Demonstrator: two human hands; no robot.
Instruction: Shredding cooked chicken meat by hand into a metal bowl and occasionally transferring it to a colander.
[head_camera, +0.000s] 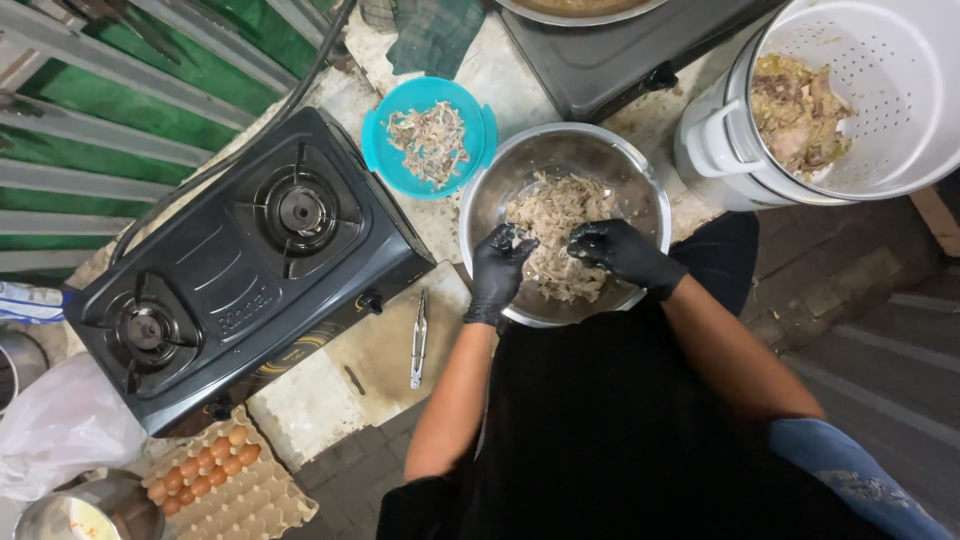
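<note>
Head view, looking straight down. Both hands wear black gloves and work inside a steel bowl (482, 215) set at the near edge of the worktop (300, 410), close to the body so the arms reach it with bent elbows. The left hand (500, 268) is curled, fingertips pinching a clump of shredded meat (556, 215); the right hand (620, 250) is likewise curled over the heap, grasping strands, the 2 hands facing each other as if pulling a piece apart. The meat lies heaped in the middle of the bowl. Just beyond, touching or nearly touching the bowl's rim, a blue bowl (375, 135) holds thin scraps, kept separate. To the right, a white perforated colander (900, 90) in a white pot holds larger unshredded pieces. A 2-burner gas stove (230, 270) stands to the left, unlit; metal tongs (419, 340) lie beside it; an egg tray (230, 480) sits at lower left.
</note>
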